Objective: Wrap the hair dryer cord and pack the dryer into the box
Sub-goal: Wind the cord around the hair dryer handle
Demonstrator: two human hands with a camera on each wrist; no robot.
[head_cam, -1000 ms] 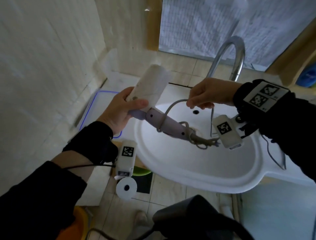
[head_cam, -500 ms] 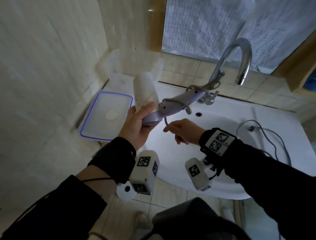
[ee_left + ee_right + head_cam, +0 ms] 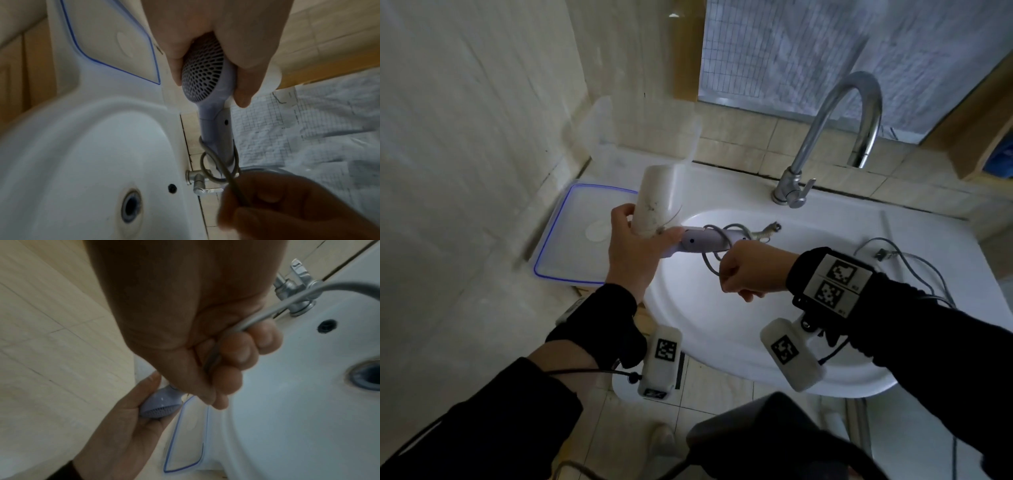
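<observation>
Being held over the left side of the sink (image 3: 774,342), the hair dryer (image 3: 657,205) is being gripped at its body by the left hand (image 3: 631,253), fingers curled round it. Grey cord (image 3: 714,265), looped round the handle, is being pinched in the curled fingers (image 3: 242,353) of the right hand (image 3: 751,272). A blue-rimmed lid (image 3: 582,236) is lying left; the tap (image 3: 825,137) is standing far right.

Left hand (image 3: 631,253): raised, palm toward the body, fingers and thumb curled round the rear of the pale lilac-and-white plastic hair dryer (image 3: 657,205). Right hand (image 3: 751,270): closed in a fist, back upward, gripping the thin grey cord (image 3: 273,309) inside the curled fingers (image 3: 242,352). Both forearms in black sleeves, each wrist wearing a camera mount.
</observation>
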